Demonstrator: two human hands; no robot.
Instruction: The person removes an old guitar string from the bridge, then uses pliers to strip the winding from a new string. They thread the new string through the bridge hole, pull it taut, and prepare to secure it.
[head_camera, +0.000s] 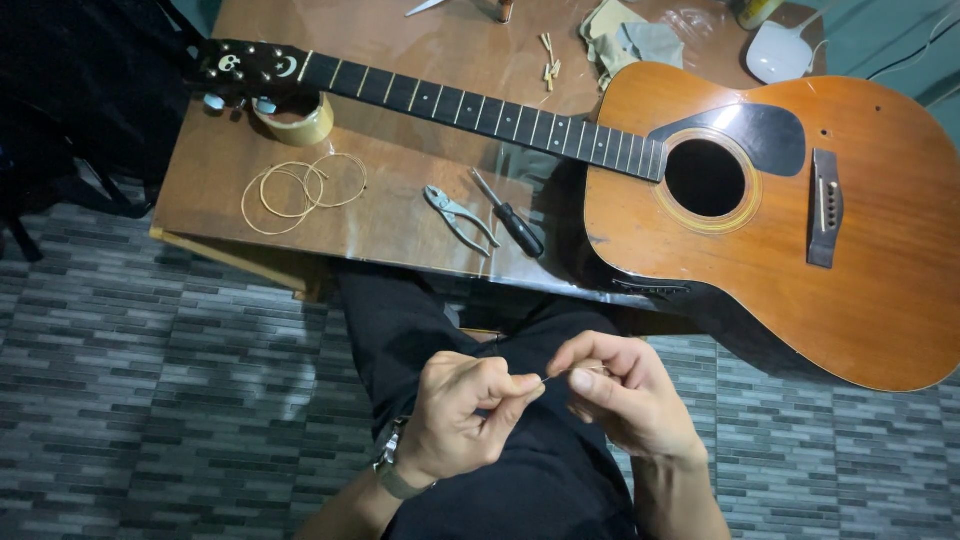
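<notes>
Coiled strings (302, 190), pliers (458, 217) and a screwdriver (511, 219) lie on the desk (400, 130) beside a guitar (760, 210). Below, over the lap, the left hand (462, 415) and right hand (625, 392) pinch a thin string (556, 376) between fingertips, close together.

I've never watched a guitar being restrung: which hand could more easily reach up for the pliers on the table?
Probably the left hand. Both hands pinch a thin guitar string over the lap, but the pliers lie up and left, nearer the left side. The right hand would have to cross over.
</notes>
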